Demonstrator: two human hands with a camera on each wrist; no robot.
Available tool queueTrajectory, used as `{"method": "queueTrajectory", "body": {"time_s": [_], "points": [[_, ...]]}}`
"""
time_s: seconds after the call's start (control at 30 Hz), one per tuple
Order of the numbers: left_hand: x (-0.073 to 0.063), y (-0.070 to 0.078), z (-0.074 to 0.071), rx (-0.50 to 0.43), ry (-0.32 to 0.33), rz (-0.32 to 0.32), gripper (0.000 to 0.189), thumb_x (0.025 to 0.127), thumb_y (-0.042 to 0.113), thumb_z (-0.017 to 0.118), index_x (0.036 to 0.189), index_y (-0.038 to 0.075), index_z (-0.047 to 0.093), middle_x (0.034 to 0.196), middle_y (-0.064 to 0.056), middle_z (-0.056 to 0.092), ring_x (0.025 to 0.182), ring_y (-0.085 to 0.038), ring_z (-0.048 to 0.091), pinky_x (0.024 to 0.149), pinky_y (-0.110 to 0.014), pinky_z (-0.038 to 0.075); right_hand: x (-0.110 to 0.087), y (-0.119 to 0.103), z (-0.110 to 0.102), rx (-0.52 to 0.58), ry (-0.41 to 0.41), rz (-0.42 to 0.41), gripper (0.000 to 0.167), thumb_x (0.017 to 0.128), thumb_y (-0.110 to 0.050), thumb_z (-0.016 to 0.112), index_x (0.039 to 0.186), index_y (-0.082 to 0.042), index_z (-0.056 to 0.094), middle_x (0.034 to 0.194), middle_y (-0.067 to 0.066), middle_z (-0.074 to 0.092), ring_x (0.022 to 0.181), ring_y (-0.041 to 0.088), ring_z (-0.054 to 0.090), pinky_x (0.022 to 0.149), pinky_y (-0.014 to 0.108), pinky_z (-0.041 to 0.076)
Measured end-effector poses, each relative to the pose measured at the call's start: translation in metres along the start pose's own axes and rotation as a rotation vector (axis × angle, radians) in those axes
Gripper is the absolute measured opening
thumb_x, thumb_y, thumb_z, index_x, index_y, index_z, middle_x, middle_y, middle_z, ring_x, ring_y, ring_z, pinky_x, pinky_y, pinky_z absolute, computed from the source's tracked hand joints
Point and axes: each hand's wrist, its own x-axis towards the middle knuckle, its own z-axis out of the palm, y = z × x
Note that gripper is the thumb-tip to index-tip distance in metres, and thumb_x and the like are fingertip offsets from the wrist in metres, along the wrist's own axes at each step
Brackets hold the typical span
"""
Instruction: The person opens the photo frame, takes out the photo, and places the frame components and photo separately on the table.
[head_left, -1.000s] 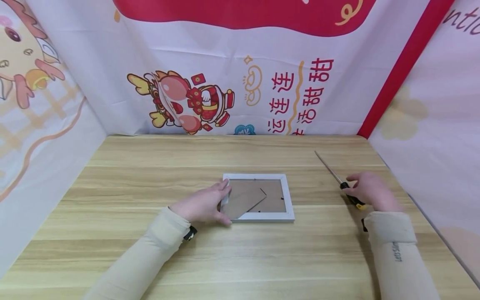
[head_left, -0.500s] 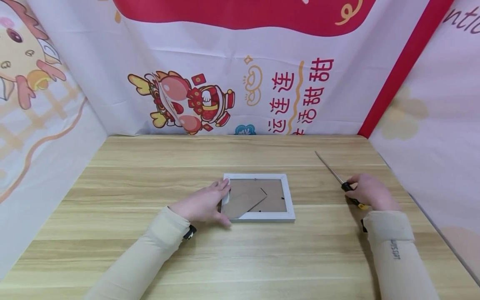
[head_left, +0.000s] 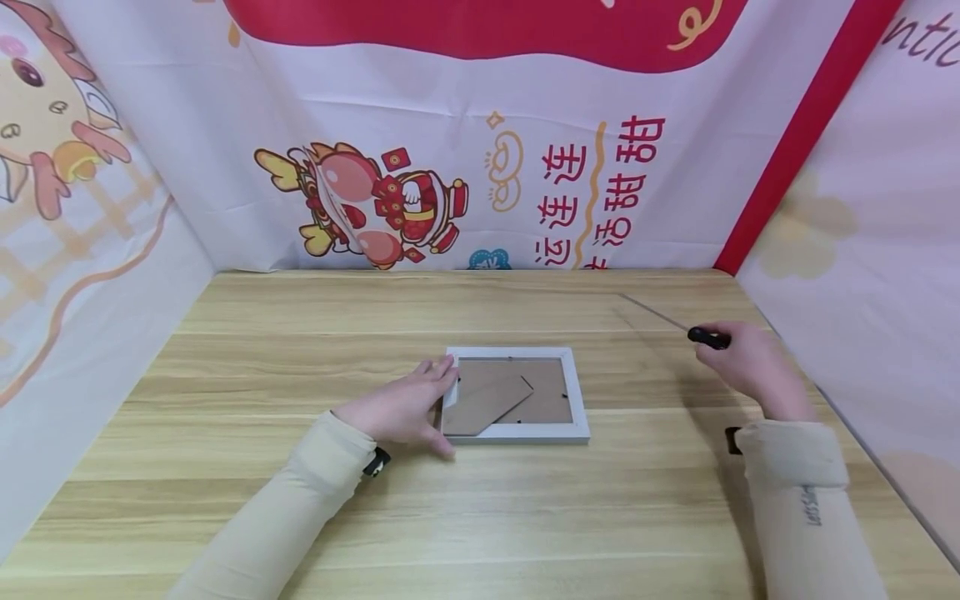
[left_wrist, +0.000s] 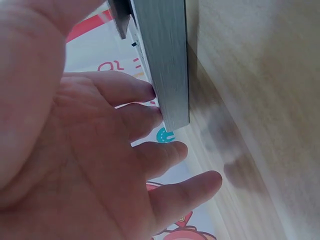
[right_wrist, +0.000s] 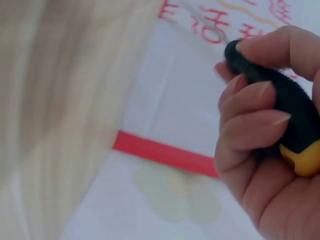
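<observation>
A white picture frame [head_left: 581,400] lies back up on the wooden table [head_left: 480,517]. Its brown backing board [head_left: 551,408] carries a slanted stand leg [head_left: 483,408], and small dark tabs sit along the inner edge. My left hand [head_left: 397,408] rests at the frame's left end with fingers spread; in the left wrist view, some fingertips touch the frame's silvery side [left_wrist: 167,65]. To the right, my right hand [head_left: 753,362] grips a screwdriver [head_left: 705,337] above the table, its thin shaft aimed up and left. The right wrist view shows the fingers curled round its black and yellow handle [right_wrist: 285,110].
A printed white curtain [head_left: 420,100] with cartoon figures and red lettering hangs behind the table. More printed cloth [head_left: 862,275] borders the right side, with another cloth wall [head_left: 90,333] on the left.
My right hand has lifted the screwdriver off the table, and its shaft now slants more to the left. The left hand has slid back very slightly; the frame stays in place.
</observation>
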Motion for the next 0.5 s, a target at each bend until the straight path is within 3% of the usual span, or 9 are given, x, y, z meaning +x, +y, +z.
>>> {"method": "queueTrajectory", "body": {"time_s": [0.17,0.3,0.5], "points": [[-0.002,-0.004,-0.001,-0.012,-0.015,0.005,0.111,0.078,0.048,0.081,0.157,0.003,0.018,0.164,-0.013,0.003,0.148,-0.04,0.003,0.118,-0.051,0.013,-0.006,-0.027,-0.008,0.049,0.082,-0.095,0.036,0.091,-0.033,0.072,0.115,-0.007,0.074,0.105,0.019,0.071,0.089,0.03,0.063,0.072,0.04,0.047],[-0.002,-0.007,-0.001,-0.024,-0.023,0.018,0.107,0.081,0.046,0.08,0.158,0.004,0.018,0.164,-0.012,0.002,0.149,-0.039,0.002,0.118,-0.05,0.012,-0.011,-0.052,-0.01,0.053,0.085,-0.152,0.037,0.088,-0.045,0.073,0.112,-0.016,0.077,0.1,0.009,0.073,0.084,0.023,0.063,0.068,0.037,0.048],[0.0,-0.008,-0.002,-0.016,-0.017,0.019,0.109,0.077,0.044,0.083,0.157,0.004,0.02,0.164,-0.013,0.005,0.148,-0.038,0.008,0.118,-0.048,0.015,-0.014,-0.077,0.003,0.108,0.062,-0.324,0.026,0.087,-0.032,0.078,0.106,-0.016,0.079,0.094,0.003,0.074,0.076,0.016,0.064,0.062,0.027,0.052]]}}
